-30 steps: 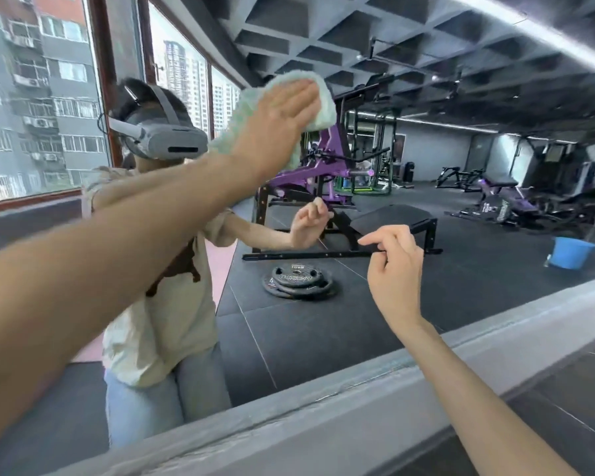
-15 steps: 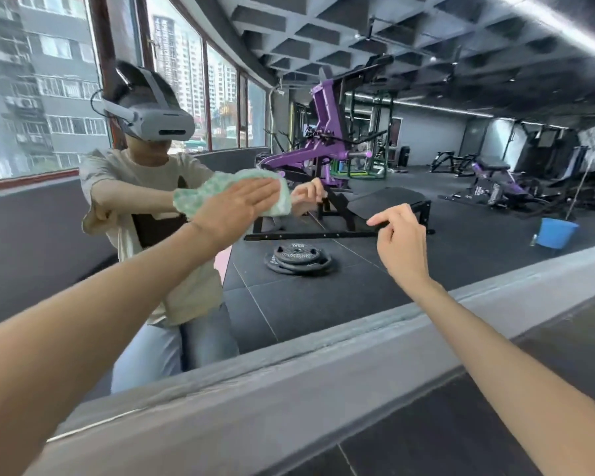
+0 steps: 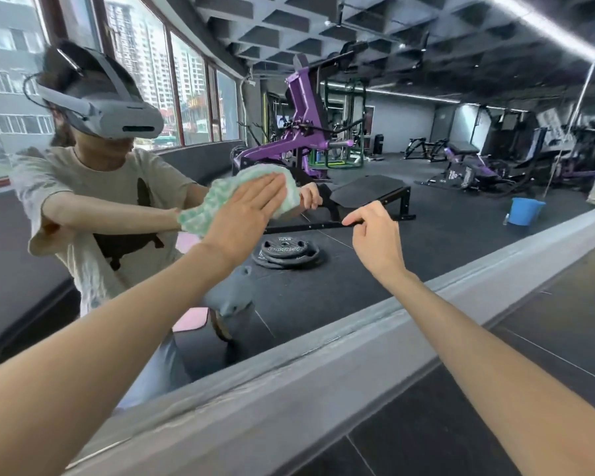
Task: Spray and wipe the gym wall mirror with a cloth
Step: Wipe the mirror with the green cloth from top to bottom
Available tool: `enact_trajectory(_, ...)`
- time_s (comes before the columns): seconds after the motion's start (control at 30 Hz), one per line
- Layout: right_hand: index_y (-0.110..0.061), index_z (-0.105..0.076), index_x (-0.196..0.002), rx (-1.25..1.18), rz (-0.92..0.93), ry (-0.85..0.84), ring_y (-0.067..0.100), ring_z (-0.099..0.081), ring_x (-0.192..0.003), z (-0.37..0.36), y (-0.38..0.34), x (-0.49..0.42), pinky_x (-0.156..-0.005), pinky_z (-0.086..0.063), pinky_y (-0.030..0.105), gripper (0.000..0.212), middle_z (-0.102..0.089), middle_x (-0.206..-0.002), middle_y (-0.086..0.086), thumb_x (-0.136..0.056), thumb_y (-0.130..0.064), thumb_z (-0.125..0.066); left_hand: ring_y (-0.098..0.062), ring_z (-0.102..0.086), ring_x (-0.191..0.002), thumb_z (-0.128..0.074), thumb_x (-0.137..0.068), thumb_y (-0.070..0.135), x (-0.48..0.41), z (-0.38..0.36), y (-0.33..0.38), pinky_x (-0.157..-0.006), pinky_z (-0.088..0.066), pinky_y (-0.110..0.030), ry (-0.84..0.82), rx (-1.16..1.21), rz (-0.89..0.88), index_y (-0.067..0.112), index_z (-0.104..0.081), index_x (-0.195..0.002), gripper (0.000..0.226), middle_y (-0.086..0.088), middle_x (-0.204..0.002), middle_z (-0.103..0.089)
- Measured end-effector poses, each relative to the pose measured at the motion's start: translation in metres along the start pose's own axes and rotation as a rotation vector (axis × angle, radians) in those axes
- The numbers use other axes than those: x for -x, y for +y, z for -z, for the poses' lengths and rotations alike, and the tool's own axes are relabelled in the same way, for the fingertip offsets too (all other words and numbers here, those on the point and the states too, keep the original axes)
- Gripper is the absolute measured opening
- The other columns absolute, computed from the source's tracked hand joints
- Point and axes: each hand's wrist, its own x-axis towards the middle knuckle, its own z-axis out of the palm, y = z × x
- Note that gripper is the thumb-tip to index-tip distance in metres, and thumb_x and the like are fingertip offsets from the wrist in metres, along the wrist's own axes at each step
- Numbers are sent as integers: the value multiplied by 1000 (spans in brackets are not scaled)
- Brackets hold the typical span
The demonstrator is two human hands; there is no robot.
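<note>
Wiping mirror (image 3: 426, 255): flat left hand (image 3: 244, 214) presses cloth (image 3: 213, 204) well above lower edge; right hand (image 3: 375, 235) curled, empty. Next stroke likely needs unwiped glass.

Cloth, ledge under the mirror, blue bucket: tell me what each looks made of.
Cloth: soft, matte fabric, probably terry or microfibre, checked green and white; it bunches under the flat left hand.
Ledge: matte grey, likely painted plaster or concrete, with a rough, uneven top edge.
Bucket, reflected in the mirror: smooth uniform blue, probably plastic.
</note>
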Motion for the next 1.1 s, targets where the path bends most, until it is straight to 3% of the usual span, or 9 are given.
enact_trajectory(0.07,-23,-64,-84,-49,-85,32,20,-55,-96,-6,13,-1,-94,-42,40,37,-53,-102,-3,-86,5,-40,-21,-8,-146,-42,-86,-7,-1,-9,11,-119,-7,-35,30,22,-10,12,-7,-149,75,-5,-158,-6)
enact_trajectory(0.17,-24,-62,-80,-160,-160,73,18,-55,-92,-17,31,5,-87,-44,35,39,-49,-97,-8,-85,7,-39,-28,-45,-130,-57,-68,-8,12,-33,35,-109,-35,-42,71,50,-139,2,-47,-135,68,-13,-142,-45)
enact_trajectory(0.23,-23,-63,-79,-174,-108,39,14,-54,-82,-21,50,4,-83,-45,35,39,-49,-95,-9,-83,9,-40,-27,-53,-122,-45,-72,1,28,-65,61,-106,-37,-41,55,43,-205,3,-56,-128,57,-11,-135,-54)
enact_trajectory(0.5,-18,-66,-81,-251,25,-36,20,-53,-82,-51,116,-10,-78,-41,33,39,-49,-95,-10,-82,9,-38,-20,-45,-129,-34,-83,6,84,-156,154,-117,-3,-28,-143,106,-279,10,-44,-139,57,-2,-139,-50)
enact_trajectory(0.67,-17,-66,-85,-316,185,-29,20,-56,-89,-81,147,2,-82,-45,42,38,-50,-94,-9,-79,8,-38,-17,-34,-131,-31,-92,10,107,-184,186,-115,-10,-26,-129,122,-156,11,-51,-133,46,-2,-139,-50)
enact_trajectory(0.77,-15,-66,-87,-401,245,-37,19,-59,-91,-90,165,13,-84,-47,49,39,-55,-94,-5,-75,4,-34,-16,-41,-130,-30,-96,14,123,-193,197,-114,-11,-23,-197,97,-178,16,-37,-139,43,2,-141,-47)
enact_trajectory(0.9,-14,-67,-83,-414,351,-55,22,-60,-90,-67,186,-4,-83,-47,50,38,-59,-93,-1,-72,0,-33,-1,-9,-143,-30,-98,11,77,-147,154,-117,-5,-23,-107,175,-157,31,-5,-150,61,18,-156,-4)
enact_trajectory(1.0,-16,-67,-83,-433,328,0,12,-54,-88,-28,185,-62,-89,-44,40,37,-55,-93,-6,-77,3,-35,-12,-11,-144,-53,-82,-9,-12,-79,102,-118,-12,-37,118,47,-22,22,-18,-149,82,6,-156,-13)
enact_trajectory(1.1,-20,-60,-83,-562,160,115,11,-53,-94,4,169,-115,-82,-38,13,36,-53,-95,-5,-83,8,-37,-24,-21,-141,-63,-74,-13,-103,-13,73,-116,-18,-51,146,-56,121,14,-23,-143,84,-7,-152,-26)
